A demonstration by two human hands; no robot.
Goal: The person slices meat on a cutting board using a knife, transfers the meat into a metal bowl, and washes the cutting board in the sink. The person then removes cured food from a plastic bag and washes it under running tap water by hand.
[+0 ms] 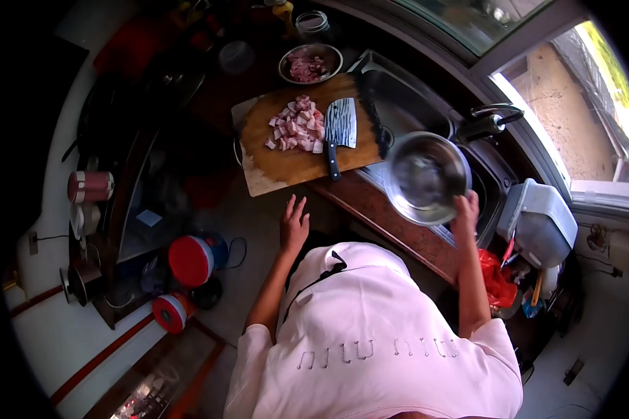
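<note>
Bowl [426, 183] | our right hand [466, 211] closes on its four-o'clock rim | we should steer clear of the ten-o'clock knife [340, 126] | our left hand [294, 225] loosely spread, empty

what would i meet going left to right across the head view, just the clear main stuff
pink container → larger red-topped bucket → cut meat on the board → cleaver → metal bowl held in the right hand → plastic tub
</note>
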